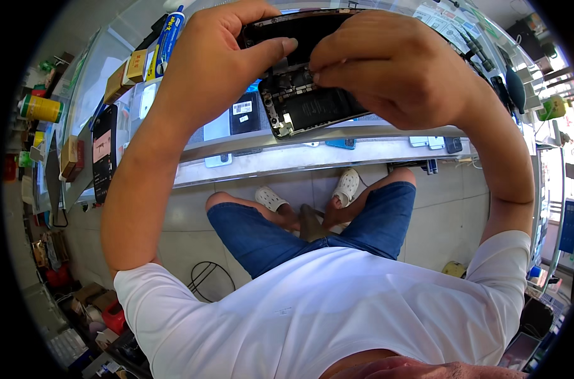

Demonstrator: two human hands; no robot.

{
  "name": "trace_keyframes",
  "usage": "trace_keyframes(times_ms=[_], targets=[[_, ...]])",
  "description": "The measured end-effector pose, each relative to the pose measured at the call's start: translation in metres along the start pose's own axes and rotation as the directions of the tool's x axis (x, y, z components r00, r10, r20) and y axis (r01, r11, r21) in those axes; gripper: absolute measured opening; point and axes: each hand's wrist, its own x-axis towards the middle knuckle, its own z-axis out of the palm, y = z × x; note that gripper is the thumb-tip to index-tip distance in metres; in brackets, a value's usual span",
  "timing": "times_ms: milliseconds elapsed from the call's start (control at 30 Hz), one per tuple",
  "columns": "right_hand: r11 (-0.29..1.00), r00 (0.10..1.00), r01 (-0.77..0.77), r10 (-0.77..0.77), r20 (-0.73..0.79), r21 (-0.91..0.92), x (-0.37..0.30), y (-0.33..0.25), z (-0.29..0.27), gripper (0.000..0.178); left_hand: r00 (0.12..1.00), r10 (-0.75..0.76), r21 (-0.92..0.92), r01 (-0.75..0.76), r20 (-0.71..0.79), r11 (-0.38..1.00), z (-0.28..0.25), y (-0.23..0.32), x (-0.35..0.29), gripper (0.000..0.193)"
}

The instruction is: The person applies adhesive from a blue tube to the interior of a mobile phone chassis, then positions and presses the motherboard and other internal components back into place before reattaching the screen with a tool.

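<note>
An opened smartphone is tilted up at the glass counter's near edge. Its lower half, the phone body (315,108), bares a black battery and circuit parts. The dark phone screen (307,36) stands raised behind it. My left hand (227,54) grips the screen's left edge, thumb on its inner face, with the other fingers partly hidden behind. My right hand (394,72) is closed over the phone's right side, thumb and forefinger pinched together at the upper edge of the body. Whatever lies between those fingertips is too small or hidden to make out.
On the glass counter (255,155) lie a blue glue tube (167,43), small cardboard boxes (126,76), a dark phone with a lit screen (103,151) and a black phone part (244,114). Screwdrivers (478,52) and a black air blower (515,88) are at the right.
</note>
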Motion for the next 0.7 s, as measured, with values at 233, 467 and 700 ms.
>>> trace_keyframes(times_ms=[233,467,700], targets=[[0.992,0.997,-0.006,0.016,-0.074,0.126,-0.010,0.011,-0.028,0.021,0.978,0.205,-0.110,-0.207,-0.030,0.972,0.010,0.000,-0.002,0.040],[0.991,0.989,-0.038,0.056,-0.139,0.129,-0.016,0.014,-0.060,0.017,0.882,0.465,0.437,-0.450,0.079,0.779,0.003,0.018,-0.006,0.039],[0.850,0.807,-0.521,0.521,-0.277,0.080,-0.072,-0.003,-0.141,0.017,0.875,0.471,0.460,-0.467,0.115,0.755,0.009,0.031,-0.004,0.031]])
